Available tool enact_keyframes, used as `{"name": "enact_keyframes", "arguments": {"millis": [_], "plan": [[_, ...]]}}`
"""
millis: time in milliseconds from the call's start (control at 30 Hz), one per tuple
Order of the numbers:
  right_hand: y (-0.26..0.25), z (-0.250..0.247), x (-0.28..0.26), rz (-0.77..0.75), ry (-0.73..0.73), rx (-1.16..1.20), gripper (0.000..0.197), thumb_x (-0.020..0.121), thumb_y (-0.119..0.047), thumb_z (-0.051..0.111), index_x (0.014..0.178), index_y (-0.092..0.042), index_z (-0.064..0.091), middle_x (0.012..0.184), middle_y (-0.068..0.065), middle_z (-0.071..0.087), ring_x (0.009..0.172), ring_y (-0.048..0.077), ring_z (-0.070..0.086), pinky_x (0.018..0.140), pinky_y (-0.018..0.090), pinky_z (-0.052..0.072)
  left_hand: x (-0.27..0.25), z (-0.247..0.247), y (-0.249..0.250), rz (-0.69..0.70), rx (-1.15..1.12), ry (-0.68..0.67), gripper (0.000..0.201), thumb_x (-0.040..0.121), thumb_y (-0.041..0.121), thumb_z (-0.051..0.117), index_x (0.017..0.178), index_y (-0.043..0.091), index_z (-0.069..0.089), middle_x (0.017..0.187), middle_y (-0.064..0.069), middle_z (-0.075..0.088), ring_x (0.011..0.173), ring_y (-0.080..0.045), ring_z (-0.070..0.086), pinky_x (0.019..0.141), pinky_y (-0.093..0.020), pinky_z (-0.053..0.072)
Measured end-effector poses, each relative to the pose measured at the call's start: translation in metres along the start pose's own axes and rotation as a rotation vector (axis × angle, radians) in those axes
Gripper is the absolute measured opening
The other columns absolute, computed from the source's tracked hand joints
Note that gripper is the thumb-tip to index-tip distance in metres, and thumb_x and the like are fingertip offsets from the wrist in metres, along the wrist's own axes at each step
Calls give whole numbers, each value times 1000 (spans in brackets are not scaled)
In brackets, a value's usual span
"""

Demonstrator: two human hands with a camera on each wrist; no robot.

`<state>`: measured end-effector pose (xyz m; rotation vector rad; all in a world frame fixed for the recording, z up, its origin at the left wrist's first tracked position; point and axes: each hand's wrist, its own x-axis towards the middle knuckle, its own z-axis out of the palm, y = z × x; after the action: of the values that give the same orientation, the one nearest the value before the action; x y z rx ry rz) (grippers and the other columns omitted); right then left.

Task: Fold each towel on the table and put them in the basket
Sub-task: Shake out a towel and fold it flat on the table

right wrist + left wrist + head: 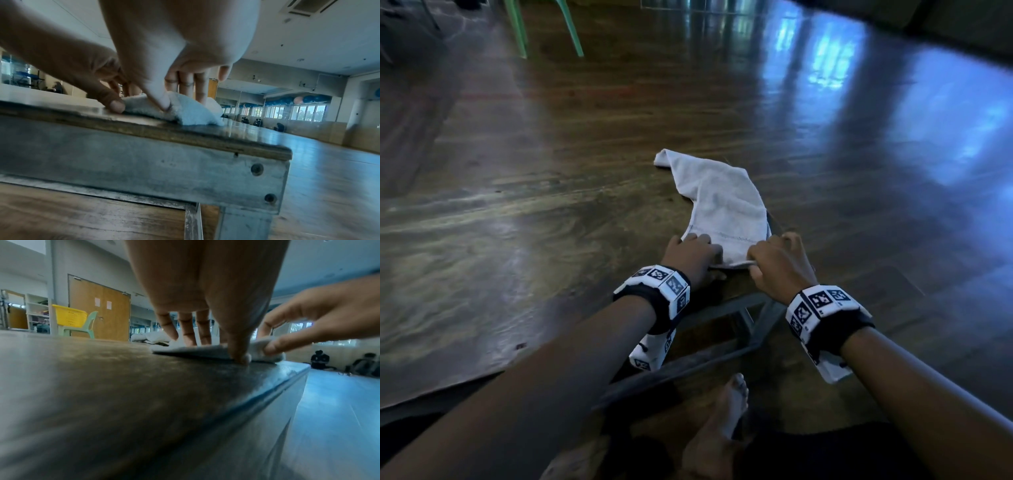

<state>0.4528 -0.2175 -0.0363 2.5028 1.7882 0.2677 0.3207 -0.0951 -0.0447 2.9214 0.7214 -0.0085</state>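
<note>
A white towel (722,198) lies crumpled lengthwise on the wooden table (534,212), close to its right corner. My left hand (693,253) holds the towel's near left corner, fingers on top and thumb at the edge. My right hand (767,253) pinches the near right corner between thumb and fingers. In the left wrist view the left fingers (189,334) press down on the towel (197,350). In the right wrist view the right thumb and fingers pinch the raised towel (191,112) edge. A yellow basket (68,316) sits on a green chair across the table.
More white towels (152,337) lie in a heap farther along the table. The table's metal frame and corner (267,162) are just right of my hands. The green chair (82,327) stands at the far side. People sit on the floor (319,359) in the distance.
</note>
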Motion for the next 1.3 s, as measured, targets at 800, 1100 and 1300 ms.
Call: {"name": "enact_keyframes", "arguments": {"millis": [800,1100,1300], "plan": [[-55,-309,-20,-129,411,284,11,90,-27,48,94,-25,58,90,-2,69,90,17,60,108,38,18,-166,-290,-20,-4,20,652,21,95,38,42,92,22,56,83,4,62,88,-25,61,88,-34,33],[-79,-428,-40,-221,600,185,12,92,-28,49,97,-23,59,88,-5,65,83,15,55,105,36,19,-244,-407,-30,-29,200,831,16,96,26,39,103,20,52,100,-3,60,100,-24,52,100,-48,36],[-63,-447,-50,-212,580,196,16,89,-35,56,76,-26,53,66,-13,51,74,15,51,98,38,27,-299,-447,-41,-85,260,901,16,95,38,43,84,28,45,78,7,54,73,-18,54,81,-35,39]]}}
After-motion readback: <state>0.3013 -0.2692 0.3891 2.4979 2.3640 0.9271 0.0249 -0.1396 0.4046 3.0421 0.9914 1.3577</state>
